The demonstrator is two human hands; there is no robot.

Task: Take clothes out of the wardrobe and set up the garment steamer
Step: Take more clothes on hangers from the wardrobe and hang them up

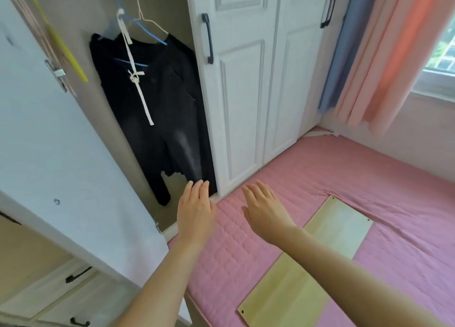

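The wardrobe stands with its left door swung open. Inside hang dark garments on a blue hanger and a thin wire hanger, with a white ribbon dangling down their front. My left hand is flat, fingers together, just below the hem of the dark clothes and holds nothing. My right hand hovers beside it over the pink mattress, fingers spread and empty. No garment steamer is in view.
A pale wooden board lies on the mattress under my right forearm. Closed white wardrobe doors with black handles stand to the right. Blue and peach curtains hang by the window. Drawers sit at lower left. A yellow hanger hangs top left.
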